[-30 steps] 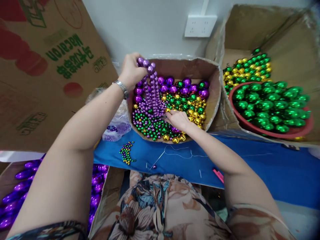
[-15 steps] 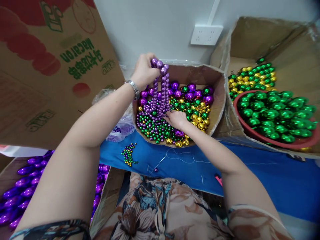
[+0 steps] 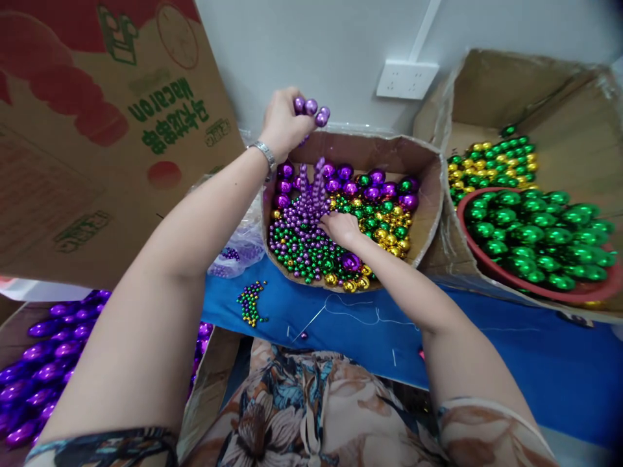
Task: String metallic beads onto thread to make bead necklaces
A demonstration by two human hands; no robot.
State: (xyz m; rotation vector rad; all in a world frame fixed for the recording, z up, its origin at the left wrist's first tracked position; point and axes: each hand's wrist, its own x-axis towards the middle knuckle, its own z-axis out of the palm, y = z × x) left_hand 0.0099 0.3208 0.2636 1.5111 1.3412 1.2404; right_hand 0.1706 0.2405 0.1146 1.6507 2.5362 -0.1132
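My left hand (image 3: 285, 123) is raised over the near cardboard box (image 3: 428, 194), closed on a string of purple beads; a few large purple beads (image 3: 311, 107) show at its fingers. Below it, columns of smaller purple beads (image 3: 316, 188) stand above the loose beads, with a gap between them and the hand. My right hand (image 3: 343, 230) is low in the box, fingertips pinched together at the purple beads; what they grip is too small to make out. Loose green beads (image 3: 299, 259), gold beads (image 3: 389, 239) and large purple beads (image 3: 374, 178) lie around.
A red basin (image 3: 530, 285) of green beads (image 3: 530, 227) sits in another box (image 3: 496, 78) at right. On the blue cloth (image 3: 487, 350) lie small mixed beads (image 3: 250, 303), a needle (image 3: 310, 323) and thread (image 3: 355, 314). A large carton (image 3: 111, 175) and purple beads (image 3: 43, 363) are at left.
The smaller purple beads have dropped away from my left hand towards the pile, while the large ones stay at its fingers. My right hand stays at the same spot in the box.
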